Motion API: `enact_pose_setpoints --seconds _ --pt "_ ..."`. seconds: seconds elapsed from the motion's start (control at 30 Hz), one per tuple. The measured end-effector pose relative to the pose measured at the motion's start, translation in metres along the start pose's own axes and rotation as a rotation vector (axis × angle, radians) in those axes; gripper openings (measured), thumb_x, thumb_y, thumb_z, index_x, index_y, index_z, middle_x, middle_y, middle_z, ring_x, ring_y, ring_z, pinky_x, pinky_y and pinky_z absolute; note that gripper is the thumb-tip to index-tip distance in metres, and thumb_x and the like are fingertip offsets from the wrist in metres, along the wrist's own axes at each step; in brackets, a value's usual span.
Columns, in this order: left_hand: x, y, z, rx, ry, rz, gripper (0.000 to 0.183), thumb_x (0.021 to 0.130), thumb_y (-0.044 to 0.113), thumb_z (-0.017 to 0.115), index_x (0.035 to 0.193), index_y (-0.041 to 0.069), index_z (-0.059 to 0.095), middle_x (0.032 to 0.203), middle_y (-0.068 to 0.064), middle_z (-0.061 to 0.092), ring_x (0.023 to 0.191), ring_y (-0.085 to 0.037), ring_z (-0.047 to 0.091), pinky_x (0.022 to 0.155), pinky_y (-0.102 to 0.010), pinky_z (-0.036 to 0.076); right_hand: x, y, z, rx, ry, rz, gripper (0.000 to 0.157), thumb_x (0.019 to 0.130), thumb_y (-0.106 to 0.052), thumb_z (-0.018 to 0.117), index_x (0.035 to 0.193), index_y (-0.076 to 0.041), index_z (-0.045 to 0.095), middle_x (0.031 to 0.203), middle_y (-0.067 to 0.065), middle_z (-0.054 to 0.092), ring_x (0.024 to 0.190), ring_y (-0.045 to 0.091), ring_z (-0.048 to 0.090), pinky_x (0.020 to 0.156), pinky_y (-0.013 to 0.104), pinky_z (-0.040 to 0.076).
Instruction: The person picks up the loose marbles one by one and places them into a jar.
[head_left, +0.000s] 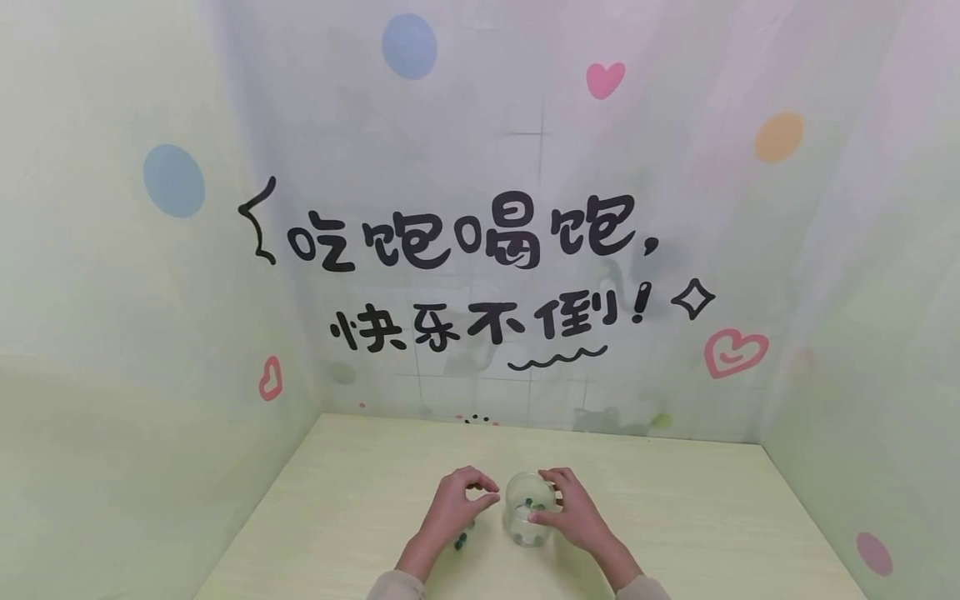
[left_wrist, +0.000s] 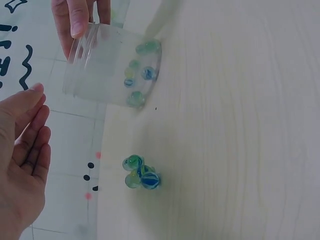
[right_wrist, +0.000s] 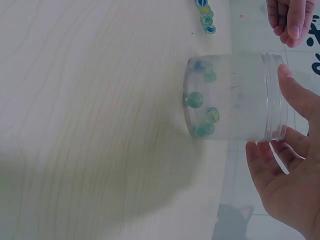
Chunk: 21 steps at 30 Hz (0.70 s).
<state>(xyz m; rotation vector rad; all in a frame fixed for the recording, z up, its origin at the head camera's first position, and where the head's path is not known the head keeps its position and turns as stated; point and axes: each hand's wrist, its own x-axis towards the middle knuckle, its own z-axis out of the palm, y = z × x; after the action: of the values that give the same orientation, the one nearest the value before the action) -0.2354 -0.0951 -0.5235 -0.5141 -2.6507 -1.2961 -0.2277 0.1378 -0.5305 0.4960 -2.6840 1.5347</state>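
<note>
A clear, wide-mouthed plastic jar (head_left: 519, 525) stands upright on the table, with several green and blue glass marbles (right_wrist: 195, 99) lying at its bottom. My right hand (head_left: 576, 515) grips the jar near its threaded rim, thumb on the near side and fingers around the other. To the left of the rim is my left hand (head_left: 453, 504), raised, thumb and index fingertips brought close together; I cannot tell whether a marble is hidden between them. Below that hand, a small cluster of loose marbles (left_wrist: 149, 180) sits on the tabletop beside the jar.
The pale wood-grain table (head_left: 360, 475) ends at a printed backdrop (head_left: 465, 383) with black writing, dots and hearts. Side walls of the same light sheeting (head_left: 112, 333) flank it left and right. A shadow falls on the table near the jar.
</note>
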Motion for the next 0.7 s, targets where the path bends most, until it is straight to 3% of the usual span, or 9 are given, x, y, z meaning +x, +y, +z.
enact_pose_setpoints --seconds 0.37,0.7 --pt "-0.009 -0.014 -0.01 0.007 0.0 -0.046 0.005 0.087 0.018 0.076 0.09 0.014 0.074 0.09 0.001 0.071 0.091 -0.026 0.065 0.084 -0.044 0.056 -0.001 -0.001 0.0 -0.002 -0.005 -0.01 0.068 0.079 -0.014 0.084 0.134 0.009 0.051 0.132 0.026 0.05 0.121 0.045 0.053 0.095 0.053 0.054" --pt "-0.022 -0.029 -0.015 0.013 -0.013 -0.113 0.004 0.087 0.018 0.076 0.088 0.016 0.073 0.09 0.005 0.069 0.087 -0.013 0.06 0.08 -0.033 0.054 -0.002 -0.002 -0.001 0.006 -0.011 -0.001 0.068 0.079 -0.014 0.083 0.134 0.009 0.051 0.133 0.026 0.049 0.122 0.045 0.053 0.096 0.053 0.053"
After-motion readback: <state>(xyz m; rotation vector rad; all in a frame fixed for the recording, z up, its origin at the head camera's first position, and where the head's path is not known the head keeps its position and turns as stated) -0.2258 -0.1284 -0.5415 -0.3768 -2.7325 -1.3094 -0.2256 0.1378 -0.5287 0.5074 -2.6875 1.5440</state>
